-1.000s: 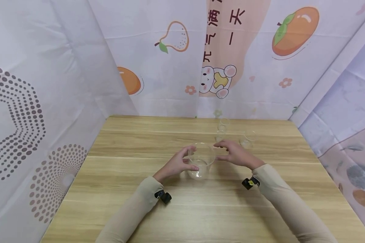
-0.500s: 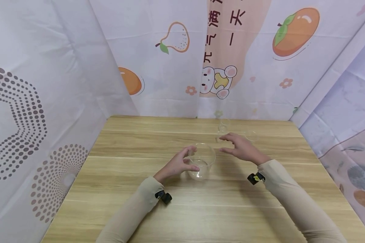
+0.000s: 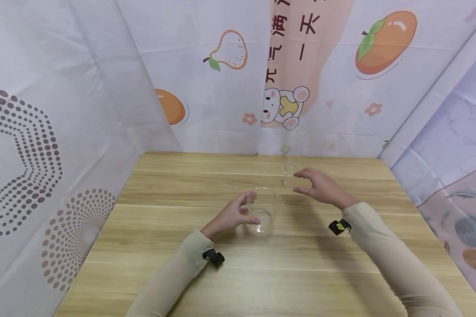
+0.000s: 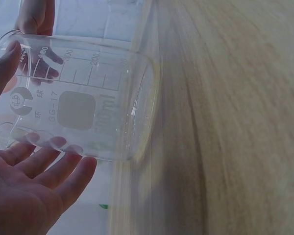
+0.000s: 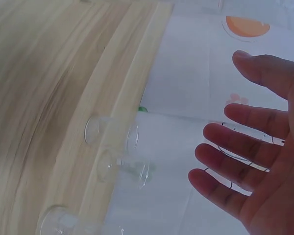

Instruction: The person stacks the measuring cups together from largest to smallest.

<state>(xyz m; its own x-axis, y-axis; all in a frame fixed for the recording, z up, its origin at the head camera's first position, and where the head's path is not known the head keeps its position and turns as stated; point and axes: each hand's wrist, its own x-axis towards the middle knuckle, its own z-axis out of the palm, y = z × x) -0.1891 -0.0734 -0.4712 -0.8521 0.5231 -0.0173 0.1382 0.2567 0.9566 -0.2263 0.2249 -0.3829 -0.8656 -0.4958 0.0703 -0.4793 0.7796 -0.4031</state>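
Observation:
A large clear glass beaker (image 3: 265,203) with white volume marks stands upright on the wooden table. My left hand (image 3: 233,215) holds it from the left, thumb on the near side and fingers round the far side. In the left wrist view the fingertips touch the glass of the beaker (image 4: 76,110). To the right of it, my right hand (image 3: 321,188) is held above the table with fingers apart and nothing in them. Smaller glass beakers stand behind: one at the back (image 5: 111,133), another beside it (image 5: 123,169), and a third (image 5: 63,223), mostly hidden by the hand in the head view.
The wooden table (image 3: 174,259) reaches back to a white printed curtain (image 3: 222,101). Another curtain (image 3: 83,97) closes off the left side, and a further one (image 3: 452,132) hangs at the right. Black wrist cameras sit on both sleeves.
My right hand has drawn away from the large beaker, back and to the right towards the smaller beakers. The left hand and the large beaker stay in place.

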